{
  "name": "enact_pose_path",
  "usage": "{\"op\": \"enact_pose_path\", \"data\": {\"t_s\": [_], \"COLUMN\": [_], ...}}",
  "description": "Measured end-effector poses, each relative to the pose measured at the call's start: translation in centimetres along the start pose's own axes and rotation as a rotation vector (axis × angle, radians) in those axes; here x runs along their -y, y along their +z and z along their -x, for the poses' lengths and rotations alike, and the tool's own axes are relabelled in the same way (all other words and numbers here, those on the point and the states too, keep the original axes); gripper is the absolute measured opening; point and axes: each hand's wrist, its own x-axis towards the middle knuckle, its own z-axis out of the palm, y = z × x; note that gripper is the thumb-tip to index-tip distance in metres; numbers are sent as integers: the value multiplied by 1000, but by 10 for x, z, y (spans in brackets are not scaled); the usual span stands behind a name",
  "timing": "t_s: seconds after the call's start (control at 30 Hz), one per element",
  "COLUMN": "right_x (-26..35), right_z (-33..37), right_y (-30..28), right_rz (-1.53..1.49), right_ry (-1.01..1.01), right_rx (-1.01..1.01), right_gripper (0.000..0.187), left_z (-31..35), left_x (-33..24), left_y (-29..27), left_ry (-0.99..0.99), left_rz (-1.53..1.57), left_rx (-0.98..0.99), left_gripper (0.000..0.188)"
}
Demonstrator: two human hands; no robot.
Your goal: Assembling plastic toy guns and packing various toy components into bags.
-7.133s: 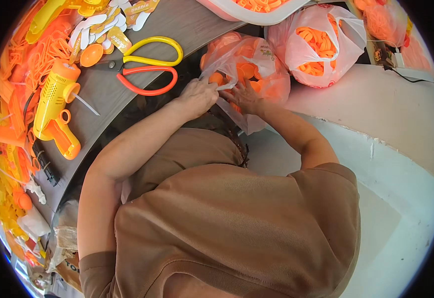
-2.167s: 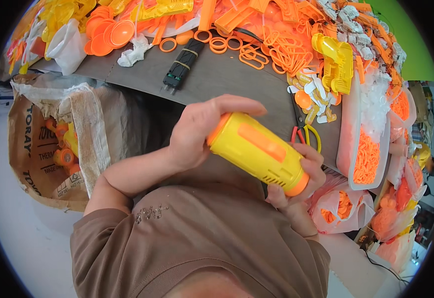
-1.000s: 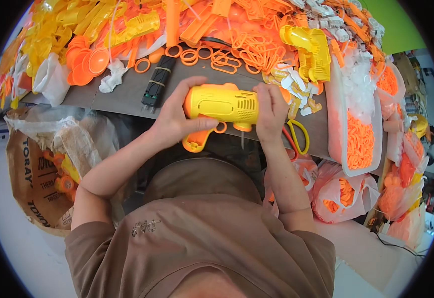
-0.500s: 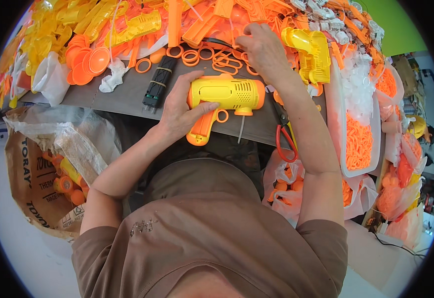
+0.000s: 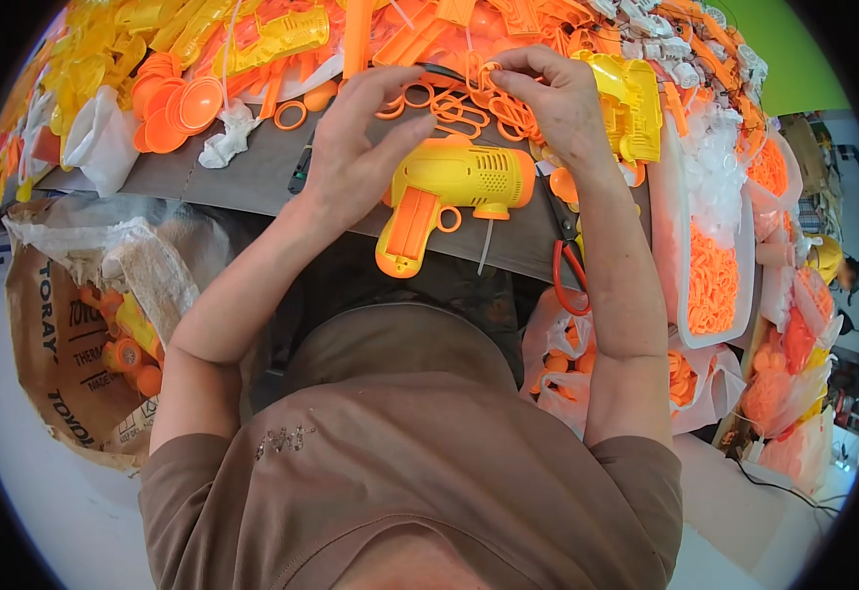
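Observation:
A yellow and orange toy gun (image 5: 469,182) lies on its side at the front of the table, its orange grip toward me. From its underside hangs a thin whitish strip (image 5: 486,248). My left hand (image 5: 355,147) is just above and left of the gun, fingers and thumb apart, holding nothing. My right hand (image 5: 559,106), beyond the gun to the right, pinches a small orange plastic part (image 5: 490,75); the fingertips partly hide its shape. Orange rings and oval loops (image 5: 461,120) lie between the hands. A black elongated tool (image 5: 299,173) is mostly covered by my left hand.
Red-handled scissors (image 5: 569,264) lie at the table edge by my right forearm. Yellow half-shells (image 5: 626,108) and heaped orange parts are behind. At right stands a white bin (image 5: 747,285) of small orange pieces. A paper sack (image 5: 46,364) of toy parts stands at lower left.
My left hand has let go of the toy gun and moved up and away from it. My right hand has drawn back slightly from the heap, pinching a small orange part.

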Motion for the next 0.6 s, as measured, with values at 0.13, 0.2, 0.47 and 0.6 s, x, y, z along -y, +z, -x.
{"op": "enact_pose_path", "data": {"t_s": [0.13,0.2,0.47,0.6], "right_x": [24,34,55,45], "right_z": [13,23,48,57], "right_y": [5,12,15,28], "right_rz": [-4,163,-686,-1005], "right_ry": [91,23,319,407], "right_rx": [95,150,322,417], "right_gripper": [16,13,14,15], "left_z": [-21,-27,-22,-14], "left_x": [-21,-25,-30,-23], "left_y": [0,-2,-10,-10], "left_ry": [-108,-115,47,331], "left_rz": [221,196,252,73], "left_rx": [49,124,74,-57], "left_gripper": [28,24,7,9]}}
